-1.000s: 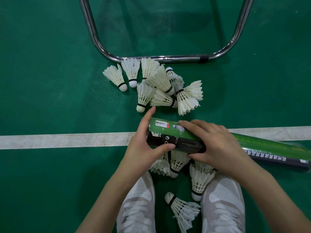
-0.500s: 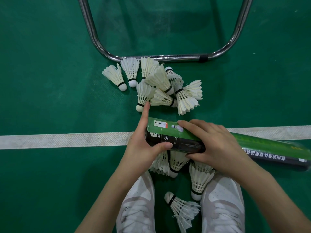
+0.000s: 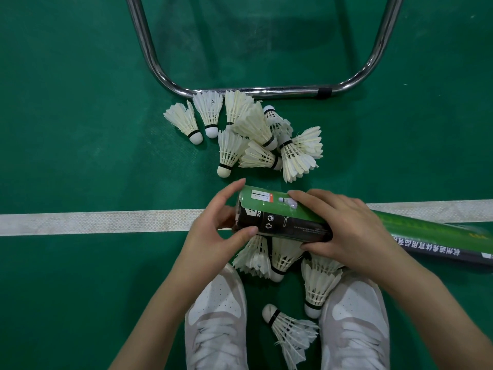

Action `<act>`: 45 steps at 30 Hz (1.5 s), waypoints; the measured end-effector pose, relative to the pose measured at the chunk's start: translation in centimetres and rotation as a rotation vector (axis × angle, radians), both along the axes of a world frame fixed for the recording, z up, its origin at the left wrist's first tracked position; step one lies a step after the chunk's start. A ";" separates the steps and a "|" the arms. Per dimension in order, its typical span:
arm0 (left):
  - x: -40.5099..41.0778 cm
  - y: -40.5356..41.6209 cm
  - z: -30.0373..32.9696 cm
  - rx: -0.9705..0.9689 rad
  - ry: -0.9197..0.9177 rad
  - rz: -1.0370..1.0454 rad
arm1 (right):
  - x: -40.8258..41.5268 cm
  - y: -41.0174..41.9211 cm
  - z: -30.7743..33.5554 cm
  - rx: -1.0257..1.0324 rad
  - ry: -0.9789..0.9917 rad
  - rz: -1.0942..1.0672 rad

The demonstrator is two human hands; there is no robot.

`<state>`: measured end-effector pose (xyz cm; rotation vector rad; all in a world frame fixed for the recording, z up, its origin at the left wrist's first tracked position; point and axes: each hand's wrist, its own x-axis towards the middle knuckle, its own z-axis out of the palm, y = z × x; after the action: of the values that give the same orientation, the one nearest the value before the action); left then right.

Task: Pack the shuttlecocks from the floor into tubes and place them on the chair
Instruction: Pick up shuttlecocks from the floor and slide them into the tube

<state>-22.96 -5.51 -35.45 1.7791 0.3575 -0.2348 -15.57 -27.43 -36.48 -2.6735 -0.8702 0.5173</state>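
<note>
Green-and-black cardboard shuttlecock tube (image 3: 288, 220) lay sideways above the floor, white feather shuttlecocks clustered beyond it (image 3: 250, 134) and beneath it (image 3: 282, 260), chrome chair frame (image 3: 256, 92) behind

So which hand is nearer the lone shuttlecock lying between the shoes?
Right. The right hand grips the tube above the shuttlecock; the left hand is at the tube's open end, farther off to the left.

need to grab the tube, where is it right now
In the head view the tube lies across the white floor line at centre, held by the left hand and right hand.
</note>
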 end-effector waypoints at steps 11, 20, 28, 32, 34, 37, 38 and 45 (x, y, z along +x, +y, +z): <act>-2.3 0.3 -0.6 0.051 0.050 -0.009 | 0.1 -1.0 0.4 -0.029 0.011 -0.042; -4.3 -0.4 -0.8 0.012 0.186 -0.153 | 0.8 -1.5 0.6 -0.049 0.002 -0.077; -4.5 -0.8 -1.6 0.058 0.212 -0.237 | 0.7 -1.6 0.5 -0.053 0.016 -0.078; -4.5 -0.6 -1.9 0.086 0.197 -0.190 | 0.7 -1.5 0.5 -0.057 0.017 -0.078; -4.4 -0.5 -2.0 0.093 0.184 -0.154 | 0.7 -1.4 0.6 -0.064 0.020 -0.074; -4.2 -0.5 -2.0 0.096 0.187 -0.119 | 0.6 -1.4 0.7 -0.061 0.027 -0.068; -4.0 -0.6 -2.0 0.094 0.202 -0.109 | 0.6 -1.4 0.7 -0.061 0.028 -0.067; -3.0 -1.0 -2.8 0.035 0.148 0.047 | 0.6 -1.3 0.6 -0.056 0.026 -0.063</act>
<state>-25.99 -6.49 -38.29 1.7899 0.5113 -0.3295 -15.01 -28.74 -35.92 -2.7284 -0.7725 0.5685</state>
